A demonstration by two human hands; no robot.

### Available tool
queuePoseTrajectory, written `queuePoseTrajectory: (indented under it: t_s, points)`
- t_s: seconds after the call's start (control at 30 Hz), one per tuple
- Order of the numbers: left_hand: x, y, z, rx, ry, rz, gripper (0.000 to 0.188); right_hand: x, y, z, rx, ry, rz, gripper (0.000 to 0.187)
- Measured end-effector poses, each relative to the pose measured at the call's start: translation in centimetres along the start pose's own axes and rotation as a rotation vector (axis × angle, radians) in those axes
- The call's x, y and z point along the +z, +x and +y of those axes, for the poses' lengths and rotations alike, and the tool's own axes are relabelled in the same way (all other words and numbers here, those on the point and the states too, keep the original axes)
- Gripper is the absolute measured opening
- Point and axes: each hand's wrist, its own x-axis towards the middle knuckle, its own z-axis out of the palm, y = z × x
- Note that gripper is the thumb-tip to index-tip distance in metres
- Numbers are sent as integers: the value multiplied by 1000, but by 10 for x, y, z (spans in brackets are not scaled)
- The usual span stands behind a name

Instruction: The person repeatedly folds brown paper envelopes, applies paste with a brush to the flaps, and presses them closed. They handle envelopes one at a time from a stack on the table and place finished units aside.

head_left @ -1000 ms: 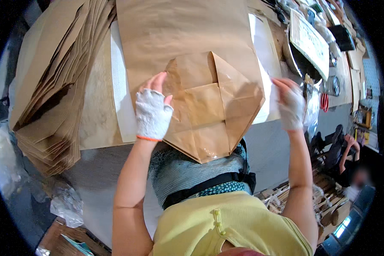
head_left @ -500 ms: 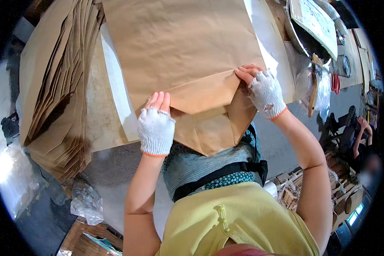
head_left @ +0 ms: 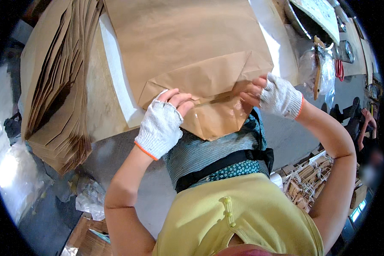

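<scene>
A large brown paper bag (head_left: pixel 187 36) lies across the table in front of me, its near end folded into an angular shape with a broad flap (head_left: pixel 200 79). My left hand (head_left: pixel 162 121), in a white fingerless knit glove with an orange cuff, rests on the left of the folded end. Its bare fingers lie slightly apart on the paper, and the thumb is hidden. At the right of the same end, my gloved right hand (head_left: pixel 277 94) has its fingers curled together on the bag's edge. The near tip of the paper hangs over the table's edge by my waist.
A thick stack of brown paper bags (head_left: pixel 57 81) fills the table's left side. At the right are a brush (head_left: pixel 317 70), clear plastic (head_left: pixel 328 81) and a dark round pan (head_left: pixel 298 19). Tied bundles (head_left: pixel 309 181) lie on the floor at right, near another person (head_left: pixel 367 128).
The upper flap now lies farther up, with the lower part spread differently. My left hand has shifted inward and turned; my right hand has moved right and down, its fingers now curled.
</scene>
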Motion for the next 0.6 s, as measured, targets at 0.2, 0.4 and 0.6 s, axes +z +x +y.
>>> queuePoseTrajectory:
  t_s: [0.2, 0.4, 0.6]
  points:
    - [-23, 6, -4, 24, -66, -221, 29, 12, 4, -16, 247, 640, 197, 8]
    - [17, 27, -25, -74, -64, 205, 20, 36, 39, -3, 726, 761, 545, 15]
    - [54, 44, -13, -342, 330, 390, 19, 52, 61, -22, 915, 327, 587, 19]
